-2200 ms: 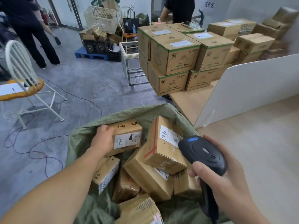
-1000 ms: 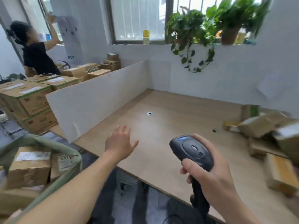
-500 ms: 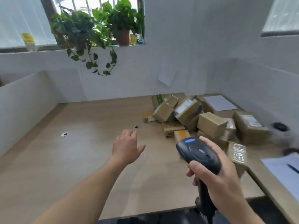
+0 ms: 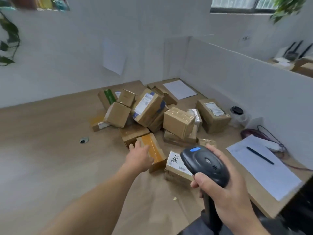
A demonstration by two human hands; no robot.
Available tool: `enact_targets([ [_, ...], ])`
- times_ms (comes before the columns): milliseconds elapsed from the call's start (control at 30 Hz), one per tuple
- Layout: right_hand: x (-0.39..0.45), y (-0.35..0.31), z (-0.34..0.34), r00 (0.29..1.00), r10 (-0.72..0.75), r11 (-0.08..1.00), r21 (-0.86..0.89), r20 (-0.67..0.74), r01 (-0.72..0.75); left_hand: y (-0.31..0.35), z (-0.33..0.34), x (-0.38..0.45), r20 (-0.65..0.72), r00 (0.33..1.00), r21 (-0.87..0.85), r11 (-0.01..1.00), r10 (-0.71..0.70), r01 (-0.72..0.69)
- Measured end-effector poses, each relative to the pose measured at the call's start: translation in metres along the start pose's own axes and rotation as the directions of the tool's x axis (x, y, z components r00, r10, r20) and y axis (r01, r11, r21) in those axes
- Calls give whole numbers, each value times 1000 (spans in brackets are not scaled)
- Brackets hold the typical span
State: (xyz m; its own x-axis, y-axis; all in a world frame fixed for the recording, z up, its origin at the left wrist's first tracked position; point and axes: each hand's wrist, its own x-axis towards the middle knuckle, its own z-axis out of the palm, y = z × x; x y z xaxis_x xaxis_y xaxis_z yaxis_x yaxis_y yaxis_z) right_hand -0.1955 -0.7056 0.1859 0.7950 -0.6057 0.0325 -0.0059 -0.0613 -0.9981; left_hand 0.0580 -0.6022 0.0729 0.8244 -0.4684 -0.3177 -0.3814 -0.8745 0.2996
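Plainly the left hand has no real hold yet: its fingers lie stretched over the near left corner of the taped box, touching the top, with nothing curled under an edge. That is the weak spot. The top carries a strip of glossy yellow tape, and a lift from flat fingers on it would likely slip, letting the box skid or drop back onto the table.

The right hand is clenched round the handle of the scanner, whose head points forward and down over the labelled box just beside the taped one. With that label so close under the scanner's nose, a trigger pull could read the wrong parcel.

No barcode shows on the taped box's upper face, so it probably needs turning one-handed, which raises the chance of a fumble. Its far end seems to touch the pile, where several cartons lean on one another. Dragging it out carelessly might send the tilted ones sliding. Off to the right a pen lies on a sheet of paper, near enough for a tumbling carton to knock.
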Motion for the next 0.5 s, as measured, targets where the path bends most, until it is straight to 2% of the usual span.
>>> enact_targets([
  [200, 40, 16, 17, 997, 49, 999, 13, -66, -48, 21, 47, 71, 130, 991, 57, 998, 33, -41],
  [400, 63, 29, 20, 986, 78, 997, 3, -149, -78, 21, 87, 122, 264, 959, 170, 974, 104, -152],
  [500, 71, 31, 24, 984, 106, 994, 18, -143, -105, 11, 95, 127, 318, 932, 288, 919, 173, -269],
])
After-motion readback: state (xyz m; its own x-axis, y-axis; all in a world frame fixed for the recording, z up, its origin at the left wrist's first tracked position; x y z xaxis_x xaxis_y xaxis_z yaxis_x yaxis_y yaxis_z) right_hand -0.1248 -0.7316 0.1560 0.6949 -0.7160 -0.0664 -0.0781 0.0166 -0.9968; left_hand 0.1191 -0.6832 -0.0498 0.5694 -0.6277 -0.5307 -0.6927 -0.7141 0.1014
